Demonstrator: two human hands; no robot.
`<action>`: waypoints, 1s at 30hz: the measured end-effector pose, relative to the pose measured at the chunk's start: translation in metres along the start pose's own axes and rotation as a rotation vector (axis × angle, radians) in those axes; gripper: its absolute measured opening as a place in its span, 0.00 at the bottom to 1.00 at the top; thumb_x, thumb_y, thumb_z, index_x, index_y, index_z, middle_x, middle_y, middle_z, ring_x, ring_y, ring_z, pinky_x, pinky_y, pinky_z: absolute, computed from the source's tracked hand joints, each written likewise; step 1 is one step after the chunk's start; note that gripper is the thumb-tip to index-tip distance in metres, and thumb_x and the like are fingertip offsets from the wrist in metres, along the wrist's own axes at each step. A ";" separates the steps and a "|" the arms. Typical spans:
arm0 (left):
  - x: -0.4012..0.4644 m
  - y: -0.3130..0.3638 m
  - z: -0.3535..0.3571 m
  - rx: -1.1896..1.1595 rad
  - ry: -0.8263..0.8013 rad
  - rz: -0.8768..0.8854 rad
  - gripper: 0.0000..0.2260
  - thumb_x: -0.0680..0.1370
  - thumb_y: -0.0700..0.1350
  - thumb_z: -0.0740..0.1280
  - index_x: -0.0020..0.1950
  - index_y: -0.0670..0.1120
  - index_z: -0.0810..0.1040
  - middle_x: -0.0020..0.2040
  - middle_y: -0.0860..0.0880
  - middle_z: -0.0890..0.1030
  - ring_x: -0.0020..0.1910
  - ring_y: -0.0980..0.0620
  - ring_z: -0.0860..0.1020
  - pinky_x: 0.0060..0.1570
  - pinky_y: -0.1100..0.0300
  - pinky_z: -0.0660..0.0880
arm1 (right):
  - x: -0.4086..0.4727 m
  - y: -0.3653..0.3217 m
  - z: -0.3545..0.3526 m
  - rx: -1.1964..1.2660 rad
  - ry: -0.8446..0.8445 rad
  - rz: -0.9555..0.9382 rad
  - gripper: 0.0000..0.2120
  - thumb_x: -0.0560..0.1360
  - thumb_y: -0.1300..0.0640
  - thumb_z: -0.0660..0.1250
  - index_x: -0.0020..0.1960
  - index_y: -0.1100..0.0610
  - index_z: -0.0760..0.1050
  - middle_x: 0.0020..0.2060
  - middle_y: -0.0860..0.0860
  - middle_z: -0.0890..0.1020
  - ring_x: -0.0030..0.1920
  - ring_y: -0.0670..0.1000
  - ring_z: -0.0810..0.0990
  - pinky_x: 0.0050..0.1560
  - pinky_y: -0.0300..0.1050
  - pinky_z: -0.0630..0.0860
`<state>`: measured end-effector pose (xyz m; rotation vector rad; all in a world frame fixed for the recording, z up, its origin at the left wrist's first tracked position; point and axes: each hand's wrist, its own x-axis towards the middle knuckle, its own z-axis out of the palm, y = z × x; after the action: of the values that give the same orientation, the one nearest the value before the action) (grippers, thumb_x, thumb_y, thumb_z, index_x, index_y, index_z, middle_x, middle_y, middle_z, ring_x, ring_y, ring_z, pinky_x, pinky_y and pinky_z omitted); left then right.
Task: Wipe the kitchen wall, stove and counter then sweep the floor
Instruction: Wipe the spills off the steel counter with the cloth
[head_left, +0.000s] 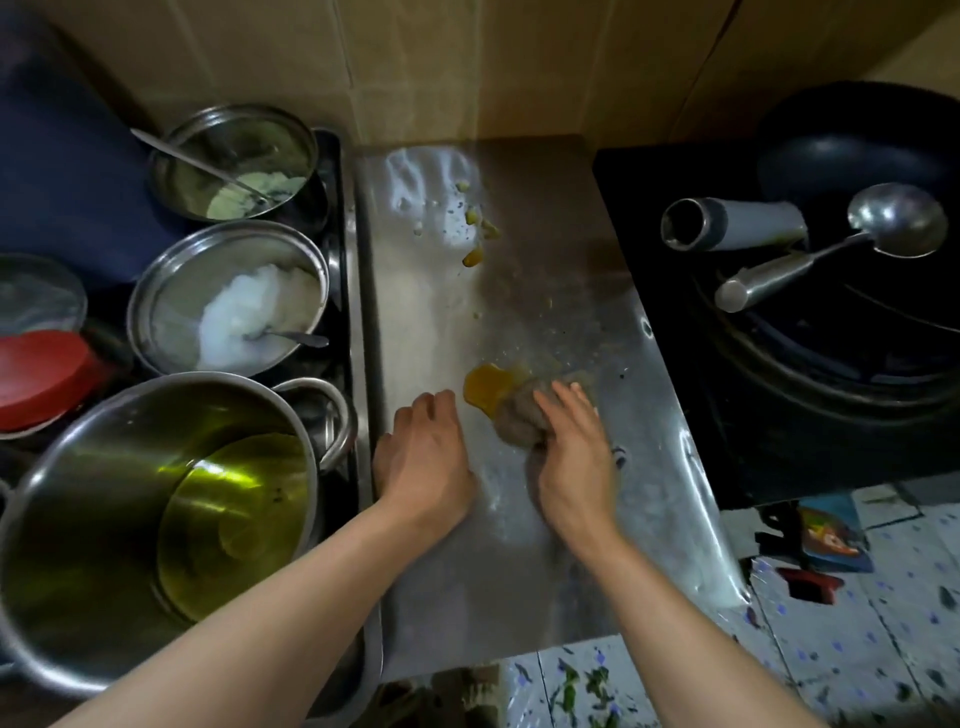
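Currently, head view: counter-wiping step judged in hand. Grey cloth (519, 423) pressed flat on steel counter (431, 322) under right hand (569, 457), fingers spread over cloth, not curled. Left hand (428, 457) braced on counter beside it, fingers bent at knuckles, nothing held. Yellow spill (485, 389) touched by cloth's left edge; yellow scraps (480, 234) left further back, near wall (467, 67). Stove (727, 364) at right, wok (857, 156) and ladle (831, 244) on it. Next move judged: cloth to be pushed through spill, then forward to scraps.
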<state>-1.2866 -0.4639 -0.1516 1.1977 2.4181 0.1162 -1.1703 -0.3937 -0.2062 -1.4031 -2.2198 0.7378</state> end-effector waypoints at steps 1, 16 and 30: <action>0.000 -0.001 0.000 -0.004 0.000 0.000 0.25 0.75 0.41 0.62 0.71 0.46 0.58 0.69 0.46 0.65 0.66 0.45 0.65 0.59 0.51 0.68 | 0.007 -0.001 -0.004 0.069 0.053 0.042 0.25 0.70 0.71 0.54 0.64 0.62 0.75 0.66 0.58 0.74 0.69 0.57 0.69 0.71 0.39 0.57; 0.004 -0.002 0.004 -0.177 0.065 -0.065 0.30 0.75 0.37 0.60 0.75 0.43 0.52 0.71 0.44 0.62 0.69 0.44 0.64 0.66 0.55 0.63 | 0.028 -0.029 0.023 -0.408 -0.366 -0.384 0.27 0.80 0.55 0.55 0.76 0.42 0.54 0.77 0.44 0.48 0.77 0.51 0.41 0.73 0.50 0.36; 0.000 0.012 0.005 -0.042 0.011 -0.032 0.29 0.75 0.39 0.61 0.74 0.45 0.53 0.71 0.46 0.63 0.69 0.45 0.62 0.62 0.51 0.66 | -0.003 0.005 -0.011 -0.373 -0.347 -0.335 0.28 0.73 0.58 0.57 0.73 0.45 0.63 0.75 0.44 0.58 0.76 0.53 0.52 0.73 0.53 0.43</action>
<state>-1.2755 -0.4568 -0.1531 1.1419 2.4311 0.1637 -1.1592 -0.3922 -0.2014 -1.0645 -2.8901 0.4939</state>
